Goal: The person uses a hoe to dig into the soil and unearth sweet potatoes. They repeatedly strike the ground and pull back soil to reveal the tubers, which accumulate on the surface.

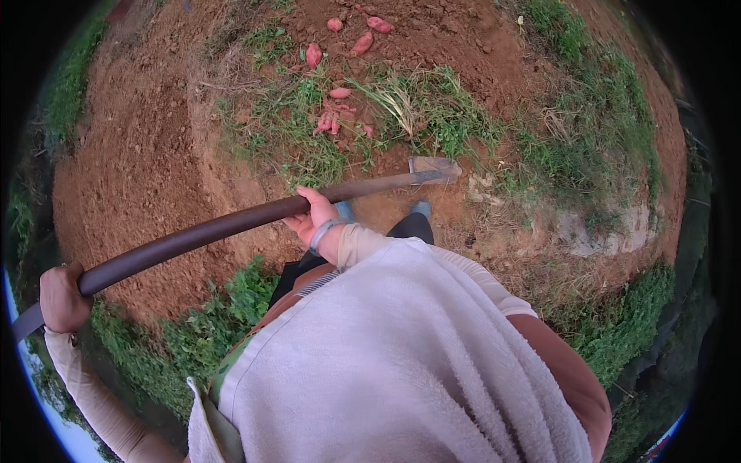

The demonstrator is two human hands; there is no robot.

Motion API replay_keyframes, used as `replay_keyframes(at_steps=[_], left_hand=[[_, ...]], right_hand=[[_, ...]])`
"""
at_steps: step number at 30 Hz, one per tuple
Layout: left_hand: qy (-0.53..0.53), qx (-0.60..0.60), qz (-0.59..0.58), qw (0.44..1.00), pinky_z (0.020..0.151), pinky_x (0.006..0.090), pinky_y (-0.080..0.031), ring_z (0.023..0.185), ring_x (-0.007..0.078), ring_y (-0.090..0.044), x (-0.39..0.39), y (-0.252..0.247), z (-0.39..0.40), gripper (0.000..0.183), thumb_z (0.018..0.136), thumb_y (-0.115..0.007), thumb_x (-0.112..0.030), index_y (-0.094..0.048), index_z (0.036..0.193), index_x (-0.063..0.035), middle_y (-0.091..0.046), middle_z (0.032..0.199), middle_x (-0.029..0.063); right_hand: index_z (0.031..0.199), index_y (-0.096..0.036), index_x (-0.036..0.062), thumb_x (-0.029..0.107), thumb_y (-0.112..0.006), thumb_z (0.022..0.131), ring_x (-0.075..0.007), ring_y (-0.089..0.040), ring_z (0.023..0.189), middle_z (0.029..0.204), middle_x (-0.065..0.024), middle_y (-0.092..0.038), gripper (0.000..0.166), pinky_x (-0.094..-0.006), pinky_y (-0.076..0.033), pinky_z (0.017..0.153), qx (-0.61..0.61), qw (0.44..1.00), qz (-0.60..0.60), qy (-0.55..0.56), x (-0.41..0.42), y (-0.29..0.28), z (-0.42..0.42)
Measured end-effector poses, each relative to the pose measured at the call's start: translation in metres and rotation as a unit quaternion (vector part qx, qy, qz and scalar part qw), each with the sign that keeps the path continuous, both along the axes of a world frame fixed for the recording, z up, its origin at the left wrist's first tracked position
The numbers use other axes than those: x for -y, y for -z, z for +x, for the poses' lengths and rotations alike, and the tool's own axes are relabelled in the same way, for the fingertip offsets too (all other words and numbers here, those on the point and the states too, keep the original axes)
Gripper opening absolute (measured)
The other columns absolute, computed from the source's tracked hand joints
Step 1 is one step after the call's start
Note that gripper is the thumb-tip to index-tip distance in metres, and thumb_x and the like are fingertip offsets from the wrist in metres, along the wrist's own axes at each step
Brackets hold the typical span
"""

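A long-handled hoe slants across the view, its wooden handle (214,228) running from the far left to a soil-covered metal blade (434,169) on the ground just beyond my feet. At the far left, my left hand (65,298) is closed around the upper handle. My right hand (312,217), with a bracelet at the wrist, reaches across my body and holds the handle lower down, fingers beneath it and thumb against it. Several red-skinned sweet potatoes (362,44) lie on the soil ahead. A cluster of smaller ones (327,120) lies nearer, among the cut greenery.
Pulled weeds and pale stalks (399,107) lie beyond the blade. Bare reddish soil (133,173) spreads at left, with green plants (249,292) beside me. Grass (590,121) grows along the right. A blue shoe (421,208) shows below the blade; a white towel (393,347) covers my front.
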State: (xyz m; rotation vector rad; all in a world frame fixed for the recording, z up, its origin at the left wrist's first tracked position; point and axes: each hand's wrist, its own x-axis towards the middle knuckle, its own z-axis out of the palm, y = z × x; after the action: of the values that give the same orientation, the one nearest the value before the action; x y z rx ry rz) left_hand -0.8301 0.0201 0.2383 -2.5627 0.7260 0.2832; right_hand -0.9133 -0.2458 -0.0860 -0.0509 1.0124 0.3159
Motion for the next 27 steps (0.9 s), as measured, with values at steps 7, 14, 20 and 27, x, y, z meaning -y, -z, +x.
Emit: replay_keyframes(at_steps=[7,14,20,27], left_hand=[[-0.020,-0.027,-0.027,0.999,0.050,0.0431,-0.039,0.054,0.0360,-0.050,-0.005,0.064,-0.032,0.013,0.051,-0.058,-0.009,-0.049,0.058,-0.0042,-0.049,0.054,0.0165],[-0.004,0.003,-0.055,0.998,0.050,0.0429,-0.039,0.055,0.0348,-0.051,-0.008,0.080,-0.030,0.011,0.056,-0.057,-0.011,-0.047,0.059,-0.0043,-0.050,0.058,0.0160],[0.091,0.155,-0.144,0.973,0.051,0.0392,-0.038,0.058,0.0306,-0.050,0.093,0.105,-0.027,0.011,0.056,-0.056,-0.007,-0.048,0.063,-0.0061,-0.049,0.063,0.0120],[0.209,0.160,-0.194,0.945,0.052,0.0357,-0.039,0.058,0.0266,-0.049,0.246,0.061,-0.058,0.021,0.056,-0.061,-0.006,-0.048,0.072,-0.0049,-0.046,0.063,0.0096]], right_hand=[[0.091,-0.044,0.0042,0.015,-0.055,0.073,-0.0284,-0.052,0.084,0.087,-0.0131,-0.051,0.024,-0.0467,-0.045,0.076,-0.090,0.994,-0.059,0.008,0.078,0.070,-0.074],[0.080,-0.043,0.0020,0.004,-0.049,0.070,-0.0288,-0.052,0.072,0.074,-0.0136,-0.050,0.013,-0.0444,-0.045,0.075,-0.092,0.978,-0.116,0.147,0.186,0.045,-0.108],[0.078,-0.043,0.0019,0.001,-0.050,0.067,-0.0244,-0.049,0.063,0.070,-0.0120,-0.049,0.013,-0.0396,-0.044,0.067,-0.025,0.940,-0.191,0.282,0.288,0.002,-0.107],[0.072,-0.046,0.0026,0.001,-0.053,0.067,-0.0224,-0.049,0.059,0.062,-0.0094,-0.050,0.009,-0.0355,-0.045,0.064,0.070,0.895,-0.231,0.375,0.408,-0.020,-0.108]])
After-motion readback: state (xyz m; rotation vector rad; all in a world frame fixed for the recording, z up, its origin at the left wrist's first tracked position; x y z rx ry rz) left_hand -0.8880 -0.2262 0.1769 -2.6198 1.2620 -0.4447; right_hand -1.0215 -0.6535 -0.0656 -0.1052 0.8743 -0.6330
